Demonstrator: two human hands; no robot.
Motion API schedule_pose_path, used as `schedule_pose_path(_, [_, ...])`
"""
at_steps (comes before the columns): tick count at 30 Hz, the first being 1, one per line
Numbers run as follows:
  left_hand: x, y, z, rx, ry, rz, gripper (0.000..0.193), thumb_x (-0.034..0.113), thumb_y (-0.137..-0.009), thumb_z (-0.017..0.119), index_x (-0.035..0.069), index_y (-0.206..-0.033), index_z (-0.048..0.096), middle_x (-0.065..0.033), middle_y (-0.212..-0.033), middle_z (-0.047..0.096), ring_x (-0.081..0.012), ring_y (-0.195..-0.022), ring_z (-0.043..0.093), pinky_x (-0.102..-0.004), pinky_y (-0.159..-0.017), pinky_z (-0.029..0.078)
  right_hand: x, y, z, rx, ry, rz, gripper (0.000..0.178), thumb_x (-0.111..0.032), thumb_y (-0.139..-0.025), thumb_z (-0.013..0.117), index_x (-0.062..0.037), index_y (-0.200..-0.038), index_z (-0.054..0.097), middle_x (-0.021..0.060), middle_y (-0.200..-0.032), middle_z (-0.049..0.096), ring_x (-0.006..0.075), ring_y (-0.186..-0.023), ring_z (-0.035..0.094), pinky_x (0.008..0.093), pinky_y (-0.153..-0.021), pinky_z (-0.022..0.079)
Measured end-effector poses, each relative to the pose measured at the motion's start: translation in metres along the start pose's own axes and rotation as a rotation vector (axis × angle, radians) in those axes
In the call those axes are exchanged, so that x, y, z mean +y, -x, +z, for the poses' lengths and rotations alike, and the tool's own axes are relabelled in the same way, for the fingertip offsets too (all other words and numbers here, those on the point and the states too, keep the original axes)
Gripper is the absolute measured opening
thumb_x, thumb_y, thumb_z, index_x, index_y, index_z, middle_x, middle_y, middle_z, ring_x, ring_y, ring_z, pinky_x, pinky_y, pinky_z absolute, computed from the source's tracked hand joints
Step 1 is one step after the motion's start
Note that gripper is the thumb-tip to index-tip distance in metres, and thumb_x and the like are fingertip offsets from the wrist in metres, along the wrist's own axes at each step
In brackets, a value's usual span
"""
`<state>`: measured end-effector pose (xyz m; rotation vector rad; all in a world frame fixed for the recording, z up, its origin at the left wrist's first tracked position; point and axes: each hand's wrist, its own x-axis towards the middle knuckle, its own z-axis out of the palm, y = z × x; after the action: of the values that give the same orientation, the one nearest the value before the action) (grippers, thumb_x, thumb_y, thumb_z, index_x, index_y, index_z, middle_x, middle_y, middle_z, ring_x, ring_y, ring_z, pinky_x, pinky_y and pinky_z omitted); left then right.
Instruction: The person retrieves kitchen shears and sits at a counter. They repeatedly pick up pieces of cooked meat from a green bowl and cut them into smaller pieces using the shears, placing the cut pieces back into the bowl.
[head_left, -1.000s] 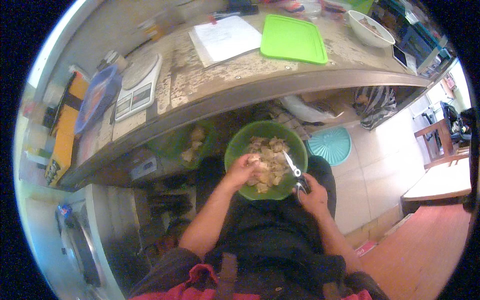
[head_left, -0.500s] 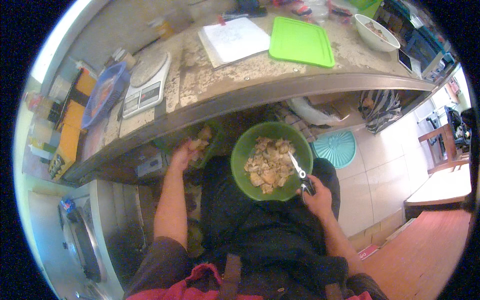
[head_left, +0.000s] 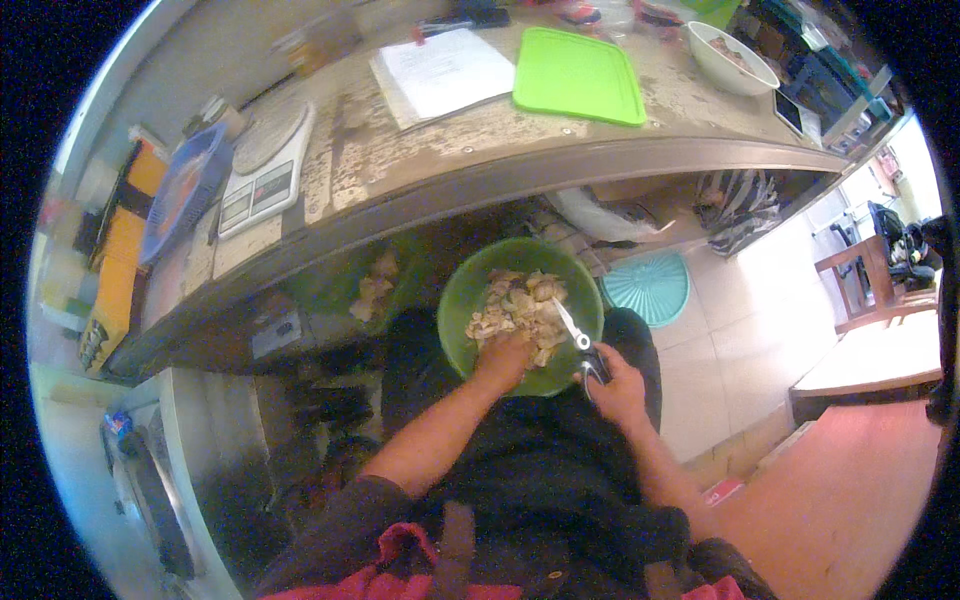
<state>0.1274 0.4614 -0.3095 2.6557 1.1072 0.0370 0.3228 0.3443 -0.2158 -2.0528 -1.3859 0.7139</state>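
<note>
Left hand [head_left: 505, 360] of the person was inside the green bowl [head_left: 451, 318], a little below the middle of the frame, with its fingers down among the pale food pieces [head_left: 515, 305]. The fingertips were hidden there, so I cannot tell whether this hand was grasping a piece or was free. Right hand [head_left: 617, 387], just to the right of the bowl, was closed around the black handles of the scissors [head_left: 583, 342]. Their bright blades pointed to the upper left, over the food; whether the tip touched it, I cannot tell. The bowl was between the person's knees, near the centre of the frame, and the pieces were heaped in its middle.

To the left of this bowl, in the shadow, more light-coloured pieces [head_left: 373, 287] lay in what seemed a second green container. To the right, just beside the bowl, was a round turquoise lid [head_left: 648, 287] with ribs. Across the upper part of the frame extended a worn table [head_left: 420, 165]. On it were a white scale [head_left: 262, 195] and a blue basket [head_left: 158, 243] at the left, paper sheets [head_left: 445, 72] and a bright green lid [head_left: 580, 78] at the top centre, and a white bowl [head_left: 727, 78] at the upper right.
</note>
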Motion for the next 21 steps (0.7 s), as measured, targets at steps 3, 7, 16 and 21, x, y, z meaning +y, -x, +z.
schedule_pose_path(3, [-0.004, -0.007, 0.015, -0.025, -0.063, -0.028, 0.037, 0.015, -0.074, 0.066, 0.018, -0.111, 0.065, -0.0149, -0.110, 0.062, -0.0371, -0.111, 0.054, -0.0524, -0.088, 0.045, 0.001, 0.000, -0.001, 0.002, 0.014, -0.015, 0.055, -0.031, -0.073, 0.075, -0.0155, -0.123, 0.056, 0.0150, -0.102, 0.068, 0.0338, -0.088, 0.066, 0.0414, -0.077, 0.053])
schedule_pose_path(7, [-0.010, -0.012, 0.012, -0.086, -0.074, 0.011, 0.033, 0.018, -0.075, 0.064, 0.018, -0.109, 0.065, -0.0137, -0.105, 0.061, -0.0360, -0.108, 0.054, -0.0518, -0.088, 0.043, 0.000, -0.002, 0.002, 0.006, 0.018, -0.020, 0.054, -0.032, -0.073, 0.075, -0.0165, -0.122, 0.057, 0.0151, -0.100, 0.068, 0.0347, -0.086, 0.066, 0.0422, -0.075, 0.053])
schedule_pose_path(16, [-0.008, -0.007, -0.024, 0.047, 0.590, -0.279, 0.049, 0.019, -0.067, 0.072, 0.013, -0.113, 0.056, -0.0119, -0.106, 0.062, -0.0291, -0.101, 0.058, -0.0451, -0.090, 0.046, 0.001, -0.001, 0.001, 0.042, 0.027, -0.039, 0.054, -0.035, -0.074, 0.075, -0.0180, -0.121, 0.057, 0.0153, -0.096, 0.069, 0.0345, -0.082, 0.067, 0.0424, -0.072, 0.053])
schedule_pose_path(21, [-0.036, -0.001, -0.049, 0.118, 1.678, -0.538, 0.045, 0.006, -0.077, 0.065, 0.013, -0.119, 0.053, -0.0093, -0.110, 0.061, -0.0257, -0.104, 0.059, -0.0413, -0.086, 0.052, -0.002, -0.002, 0.003, 0.045, -0.012, -0.060, 0.054, -0.035, -0.074, 0.075, -0.0177, -0.121, 0.057, 0.0148, -0.095, 0.069, 0.0345, -0.083, 0.067, 0.0425, -0.072, 0.053])
